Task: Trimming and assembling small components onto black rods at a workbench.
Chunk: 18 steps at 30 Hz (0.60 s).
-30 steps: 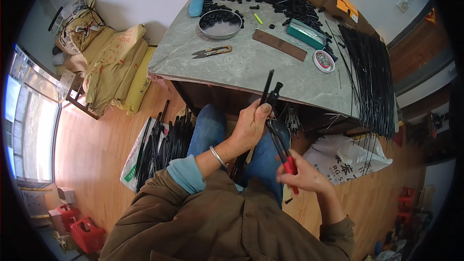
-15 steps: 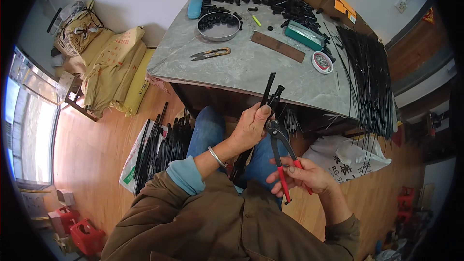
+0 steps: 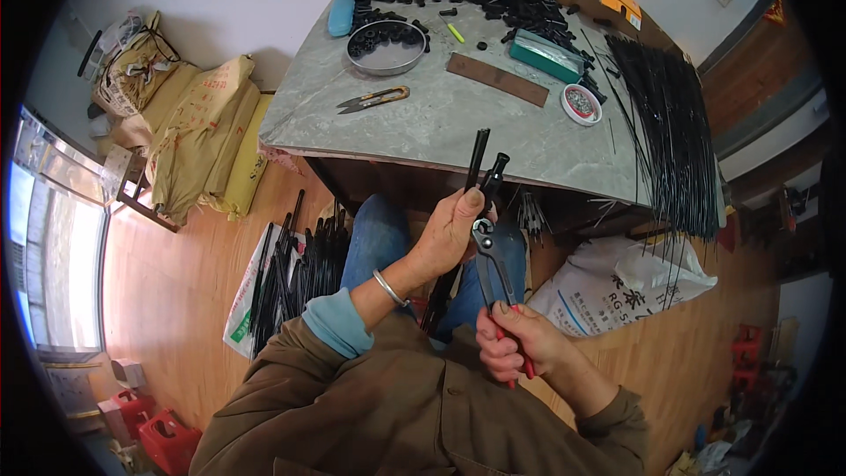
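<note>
My left hand [image 3: 449, 227] is closed around slim black tubes [image 3: 477, 159] and a black cable with a wider end fitting [image 3: 500, 164], all pointing up toward the table edge. In my right hand [image 3: 522, 341] is a pair of pincers [image 3: 493, 270] with red grips, its handles squeezed close together. The round pincer head sits just below my left thumb, against the lower part of the fitting. My left fingers hide whatever is between the jaws.
On the grey table [image 3: 291, 115] are thread snips [image 3: 374, 100], a metal bowl [image 3: 386, 60] of black parts, a flat brown bar [image 3: 497, 79], a green box [image 3: 546, 56] and a small white tub [image 3: 582, 106]. Black cables [image 3: 674, 132] hang over its right edge. A white sack [image 3: 617, 286] lies below.
My right fingers have closed on the pincers, bringing the spread handles together. Both hands and the pincers have shifted slightly left in view. The view has also moved a little.
</note>
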Motion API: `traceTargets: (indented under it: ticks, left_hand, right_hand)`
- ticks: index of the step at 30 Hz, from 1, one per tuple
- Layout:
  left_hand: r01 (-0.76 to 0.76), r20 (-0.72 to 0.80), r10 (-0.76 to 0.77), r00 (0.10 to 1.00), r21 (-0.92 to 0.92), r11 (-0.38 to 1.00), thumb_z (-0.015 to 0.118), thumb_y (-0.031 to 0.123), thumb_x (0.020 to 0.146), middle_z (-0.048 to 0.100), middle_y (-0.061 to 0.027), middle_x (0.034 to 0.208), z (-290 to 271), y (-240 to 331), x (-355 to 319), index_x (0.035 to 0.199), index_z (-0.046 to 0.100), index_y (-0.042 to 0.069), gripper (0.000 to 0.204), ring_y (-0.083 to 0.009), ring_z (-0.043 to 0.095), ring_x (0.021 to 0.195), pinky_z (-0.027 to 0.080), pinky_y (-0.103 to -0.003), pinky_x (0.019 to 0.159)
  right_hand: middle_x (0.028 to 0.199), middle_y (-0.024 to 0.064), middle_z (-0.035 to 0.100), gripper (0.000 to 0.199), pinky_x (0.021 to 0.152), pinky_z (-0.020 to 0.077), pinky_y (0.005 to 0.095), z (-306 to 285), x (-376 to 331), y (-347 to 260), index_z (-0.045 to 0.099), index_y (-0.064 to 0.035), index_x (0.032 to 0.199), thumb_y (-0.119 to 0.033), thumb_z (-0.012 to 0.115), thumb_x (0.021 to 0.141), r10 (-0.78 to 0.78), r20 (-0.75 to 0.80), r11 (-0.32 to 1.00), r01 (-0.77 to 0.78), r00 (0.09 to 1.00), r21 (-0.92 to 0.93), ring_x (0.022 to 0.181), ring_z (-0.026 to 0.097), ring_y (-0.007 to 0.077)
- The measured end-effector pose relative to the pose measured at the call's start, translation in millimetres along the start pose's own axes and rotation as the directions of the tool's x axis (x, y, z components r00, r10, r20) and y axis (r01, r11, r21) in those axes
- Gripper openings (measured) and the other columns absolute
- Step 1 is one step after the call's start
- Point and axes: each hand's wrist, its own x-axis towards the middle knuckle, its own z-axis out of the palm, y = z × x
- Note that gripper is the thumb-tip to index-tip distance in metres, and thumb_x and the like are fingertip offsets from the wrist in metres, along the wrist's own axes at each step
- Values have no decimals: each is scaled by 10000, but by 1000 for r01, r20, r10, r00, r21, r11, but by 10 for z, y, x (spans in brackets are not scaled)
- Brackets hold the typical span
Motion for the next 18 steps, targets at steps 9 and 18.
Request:
traceTargets:
  ticks: [9,18]
  left_hand:
    - [66,65,-58,996,-132,989,363,600,936,378,35,527,-60,-116,80,874,509,29,593,-52,372,401,305,-210,368]
    - [66,75,-60,995,-91,994,377,603,932,365,39,526,32,-81,62,861,476,51,565,-46,355,402,296,-210,374]
  right_hand:
    - [738,119,603,379,522,548,329,74,-215,-340,475,43,1143,-300,469,983,-174,-208,835,33,963,-550,631,663,218]
    - [633,43,476,286,408,467,299,228,-394,-545,490,5,1081,-264,478,985,-78,-284,840,-90,956,-534,465,496,125]
